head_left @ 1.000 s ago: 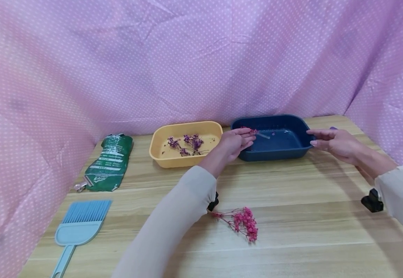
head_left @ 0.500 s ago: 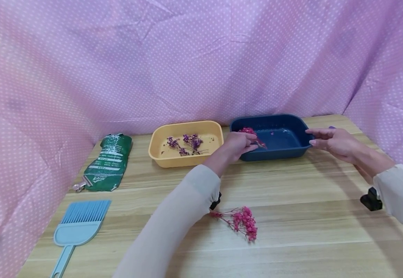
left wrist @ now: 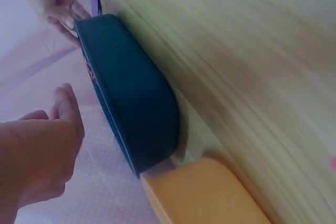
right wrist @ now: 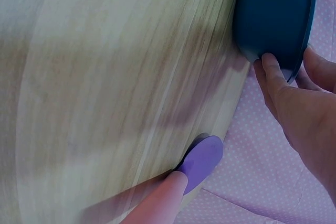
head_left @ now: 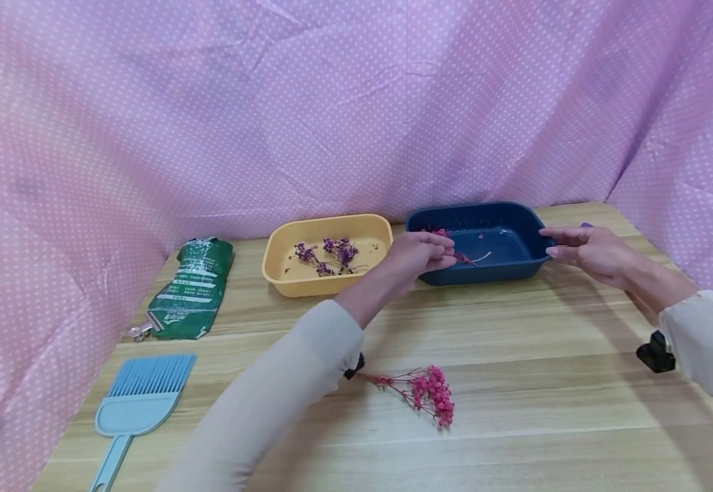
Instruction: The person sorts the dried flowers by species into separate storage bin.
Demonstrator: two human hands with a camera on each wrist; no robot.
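My left hand (head_left: pixel 414 256) hovers over the left end of a dark blue plastic bin (head_left: pixel 485 275), its fingers loosely bent with nothing seen between them. Below it, partly hidden by the fingers, a dried pink flower sprig (head_left: pixel 466 260) lies inside, its pale stem pointing right. At the bin's right end my right hand (head_left: pixel 599 254) pinches the wall. In the right wrist view, fingertips (right wrist: pixel 269 59) press on the outside of that wall while the thumb sits at the rim. Another pink flower sprig (head_left: pixel 431 395) lies on the wooden table near my left sleeve.
Left of the blue bin stands a yellow bin (head_left: pixel 307 288) holding purple flower sprigs (head_left: pixel 341 251). A crumpled green bag (head_left: pixel 192 294) with a metal clip (head_left: pixel 141 333) and a light blue brush (head_left: pixel 138 412) lie farther left. A purple-ended, pink-handled tool (right wrist: pixel 202 162) lies at right.
My left hand turned over and dipped among the pink flowers in the blue bin, then drew slightly back, its forearm shifting left. The sprig's stem now shows. My right hand stays on the bin.
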